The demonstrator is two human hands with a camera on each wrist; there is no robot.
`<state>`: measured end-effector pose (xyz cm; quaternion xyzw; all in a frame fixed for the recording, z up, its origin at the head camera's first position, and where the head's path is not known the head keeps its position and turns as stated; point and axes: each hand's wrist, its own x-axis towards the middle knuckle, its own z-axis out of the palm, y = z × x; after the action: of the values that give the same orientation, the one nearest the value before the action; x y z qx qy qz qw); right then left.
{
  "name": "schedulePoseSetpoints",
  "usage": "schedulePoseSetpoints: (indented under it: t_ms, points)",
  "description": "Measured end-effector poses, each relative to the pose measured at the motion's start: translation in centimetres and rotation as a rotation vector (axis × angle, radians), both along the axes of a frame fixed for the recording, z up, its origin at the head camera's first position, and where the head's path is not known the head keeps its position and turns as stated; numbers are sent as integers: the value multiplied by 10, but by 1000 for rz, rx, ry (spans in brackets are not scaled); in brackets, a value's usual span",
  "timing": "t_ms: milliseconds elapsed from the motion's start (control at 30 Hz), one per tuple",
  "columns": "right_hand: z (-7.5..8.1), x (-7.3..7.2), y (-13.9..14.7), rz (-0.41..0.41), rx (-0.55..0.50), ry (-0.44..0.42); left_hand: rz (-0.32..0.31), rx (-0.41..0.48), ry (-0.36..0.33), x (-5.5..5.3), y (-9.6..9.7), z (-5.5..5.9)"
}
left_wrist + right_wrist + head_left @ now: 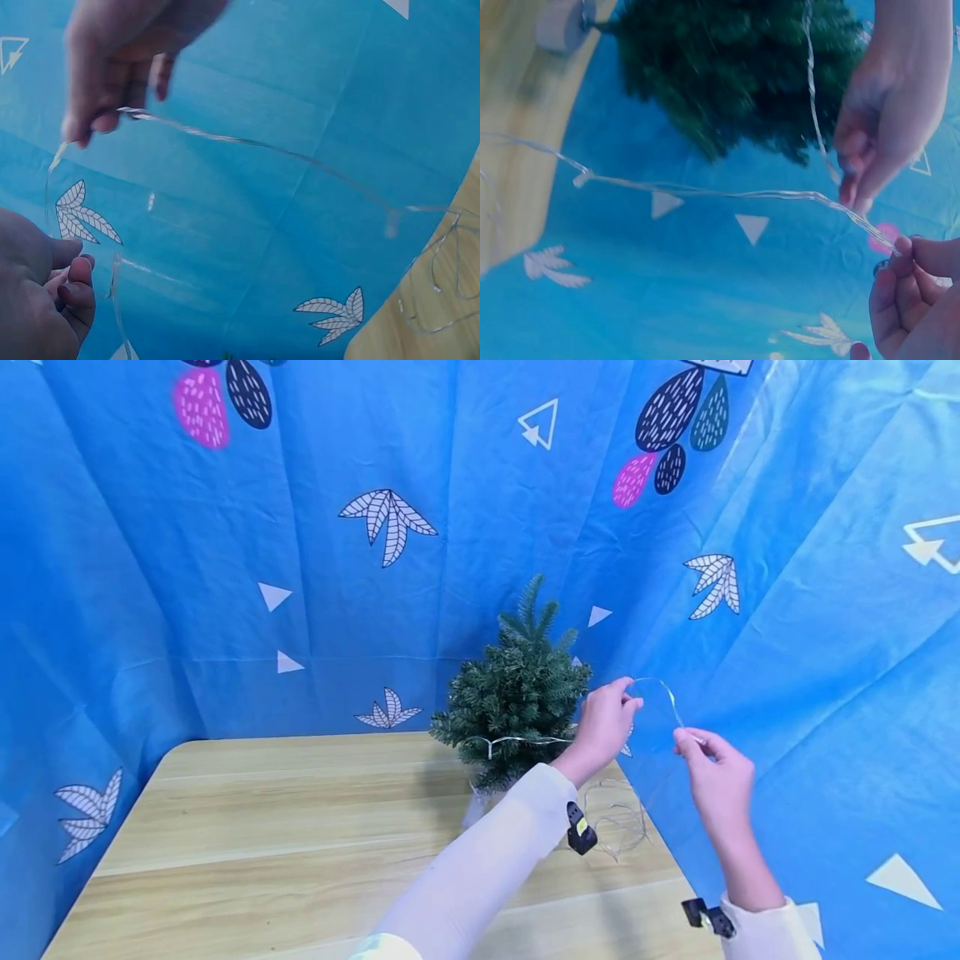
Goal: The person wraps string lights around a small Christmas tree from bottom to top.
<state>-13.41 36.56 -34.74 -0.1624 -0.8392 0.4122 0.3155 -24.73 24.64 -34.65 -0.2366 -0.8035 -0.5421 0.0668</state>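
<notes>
A small green artificial Christmas tree stands at the back of the wooden table. A thin, clear-wired string light crosses the front of its lower branches and leads to my left hand, which pinches it just right of the tree. Farther right, my right hand pinches the same wire between thumb and fingertips. Between the hands the wire arches upward. In the right wrist view, a doubled stretch of string light runs from my right hand toward the table.
Loose loops of the wire lie on the table near its right edge. A pale round tree base shows in the right wrist view. Blue patterned cloth hangs behind the table and along its right side.
</notes>
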Motion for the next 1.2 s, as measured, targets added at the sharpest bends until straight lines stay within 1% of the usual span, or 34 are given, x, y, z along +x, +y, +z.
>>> schedulePoseSetpoints:
  t_ms: [67,133,233,300,367,467,633,700,833,1000,1100,1200]
  points:
    - [9,-4,5,8,23,-7,2,-22,24,1,0,0]
    - [16,-8,8,11,50,-19,18,-45,64,2,0,0]
    - [23,-13,11,22,90,-46,9,-41,110,2,1,0]
    - [26,-15,13,32,114,-70,-21,-37,134,1,0,1]
    - [28,-18,13,45,129,-83,-65,-47,149,-1,0,3]
    - [28,-21,14,71,144,-87,-130,-106,190,-3,-2,9]
    - [32,-26,11,101,158,-73,-212,-238,334,-10,-7,22]
    - [33,-27,10,108,155,-79,-229,-272,370,-14,-9,25]
    - [37,-29,8,117,149,-90,-252,-316,384,-19,-11,33]
    - [41,-29,4,137,160,-93,-260,-384,398,-25,-12,48]
    - [42,-30,1,142,159,-95,-267,-384,368,-32,-11,54]
    - [42,-30,-1,130,155,-99,-274,-353,321,-40,-10,59]
